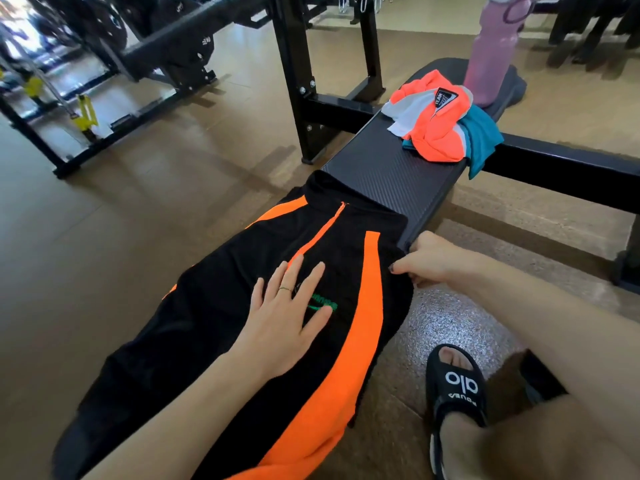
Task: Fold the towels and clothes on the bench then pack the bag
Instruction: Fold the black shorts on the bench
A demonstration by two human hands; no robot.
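A black jacket (207, 323) with orange stripes and an orange zip lies spread along the near part of the black bench (391, 174). My left hand (287, 317) rests flat on its chest, fingers spread beside a green logo. At the bench's right side, my right hand (426, 259) pinches the jacket's right edge. Farther along the bench lies a crumpled heap: a coral and grey garment (436, 123) on top of a teal cloth (481, 133). No bag is in view.
A pink water bottle (491, 53) stands at the bench's far end. Black rack uprights (294, 74) and a crossbar (571, 168) flank the bench. My foot in a black slide (457, 386) is on the floor at the right. Gym machines stand at the back left.
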